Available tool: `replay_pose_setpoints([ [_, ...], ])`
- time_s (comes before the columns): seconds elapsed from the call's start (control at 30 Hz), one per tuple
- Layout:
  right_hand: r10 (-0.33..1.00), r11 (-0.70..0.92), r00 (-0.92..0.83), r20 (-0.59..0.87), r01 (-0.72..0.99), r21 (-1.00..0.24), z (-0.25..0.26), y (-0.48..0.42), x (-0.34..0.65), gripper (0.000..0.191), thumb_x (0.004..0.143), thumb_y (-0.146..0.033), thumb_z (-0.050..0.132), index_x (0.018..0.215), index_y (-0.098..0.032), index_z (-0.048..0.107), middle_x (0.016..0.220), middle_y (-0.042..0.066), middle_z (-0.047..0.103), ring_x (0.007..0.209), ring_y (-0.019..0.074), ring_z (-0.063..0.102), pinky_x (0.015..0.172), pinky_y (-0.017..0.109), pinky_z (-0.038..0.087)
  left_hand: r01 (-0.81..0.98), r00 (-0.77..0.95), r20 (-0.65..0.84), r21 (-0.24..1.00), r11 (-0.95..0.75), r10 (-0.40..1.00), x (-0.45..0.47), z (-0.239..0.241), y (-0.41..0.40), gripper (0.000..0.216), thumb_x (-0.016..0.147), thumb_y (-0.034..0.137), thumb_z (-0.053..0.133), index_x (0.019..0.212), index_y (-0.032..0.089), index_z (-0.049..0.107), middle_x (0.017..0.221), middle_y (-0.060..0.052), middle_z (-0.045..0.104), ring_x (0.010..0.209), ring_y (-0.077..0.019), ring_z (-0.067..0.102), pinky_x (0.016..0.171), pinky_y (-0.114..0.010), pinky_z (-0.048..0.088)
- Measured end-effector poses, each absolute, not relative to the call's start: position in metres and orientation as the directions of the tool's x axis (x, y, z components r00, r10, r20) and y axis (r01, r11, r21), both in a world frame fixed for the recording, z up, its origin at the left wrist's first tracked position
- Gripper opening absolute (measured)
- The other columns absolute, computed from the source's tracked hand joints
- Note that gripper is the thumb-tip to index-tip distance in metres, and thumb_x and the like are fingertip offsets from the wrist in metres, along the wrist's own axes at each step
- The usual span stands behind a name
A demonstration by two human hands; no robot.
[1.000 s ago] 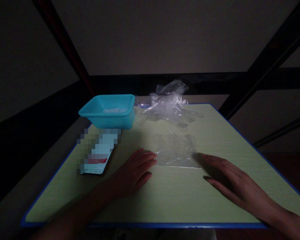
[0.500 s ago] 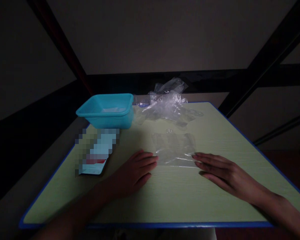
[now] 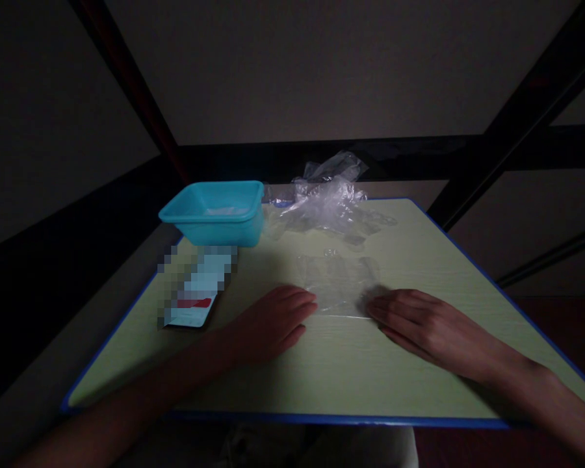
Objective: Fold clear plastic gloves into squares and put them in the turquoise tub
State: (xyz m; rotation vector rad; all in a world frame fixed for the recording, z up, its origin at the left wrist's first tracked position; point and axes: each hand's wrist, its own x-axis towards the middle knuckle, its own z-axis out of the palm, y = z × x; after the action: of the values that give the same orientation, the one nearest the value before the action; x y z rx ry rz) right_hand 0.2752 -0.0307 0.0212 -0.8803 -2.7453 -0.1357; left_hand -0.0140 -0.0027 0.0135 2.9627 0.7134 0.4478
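Note:
A clear plastic bag [image 3: 341, 283] lies flat on the table before me, with a small tab at its far edge. My left hand [image 3: 277, 322] rests palm down at the bag's near left corner. Its fingers are stretched out, the fingertips touching the film. At the near right corner is my right hand [image 3: 414, 325], fingers extended close together and slightly bent, the tips over the bag's edge. Neither hand appears to grip the bag. Beyond it sits a crumpled heap of clear plastic bags [image 3: 329, 205].
A turquoise plastic basin [image 3: 214, 231] stands at the back left with something whitish inside. Nearer me lies a phone [image 3: 195, 312] with a lit screen, partly pixelated. The pale table [image 3: 346, 383] has a blue edge, and a wall rises behind it.
My right hand has shifted left and its fingers have bent somewhat over the bag's corner. My left hand has moved slightly forward and right. The view has shifted a little.

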Motion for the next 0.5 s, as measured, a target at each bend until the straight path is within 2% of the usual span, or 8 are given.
replay_pose_setpoints([
  [0.17,0.588,0.797,-0.781,0.212,0.603,0.011,0.030,-0.028,0.265,0.027,0.089,-0.013,0.041,0.102,-0.019,0.065,0.092,0.007,0.069,0.089,0.0194,0.063,0.084,0.039,0.049,0.496,0.846,0.175,0.086,-0.864,0.504,0.004,0.021,0.003,0.018,0.085,0.019,0.048,0.100,0.012,0.056,0.102,-0.010,0.061,0.093,-0.0215,0.055,0.084,-0.036,0.045],
  [0.4,0.625,0.763,-0.765,0.152,0.641,0.089,0.031,-0.027,0.256,0.022,0.083,-0.007,0.046,0.093,-0.014,0.064,0.085,0.008,0.066,0.079,0.0202,0.062,0.074,0.037,0.051,0.521,0.843,0.146,0.021,-0.853,0.518,0.011,0.021,0.005,0.012,0.084,0.019,0.050,0.092,0.013,0.056,0.097,-0.010,0.060,0.089,-0.0223,0.054,0.081,-0.035,0.046],
  [0.5,0.645,0.746,-0.742,0.184,0.663,0.063,0.026,-0.028,0.255,0.024,0.080,-0.004,0.044,0.090,-0.013,0.064,0.084,0.009,0.065,0.078,0.0206,0.062,0.072,0.036,0.053,0.527,0.835,0.171,0.032,-0.850,0.524,0.011,0.017,0.006,0.012,0.084,0.019,0.049,0.091,0.012,0.056,0.097,-0.010,0.059,0.091,-0.0223,0.053,0.081,-0.035,0.046],
])
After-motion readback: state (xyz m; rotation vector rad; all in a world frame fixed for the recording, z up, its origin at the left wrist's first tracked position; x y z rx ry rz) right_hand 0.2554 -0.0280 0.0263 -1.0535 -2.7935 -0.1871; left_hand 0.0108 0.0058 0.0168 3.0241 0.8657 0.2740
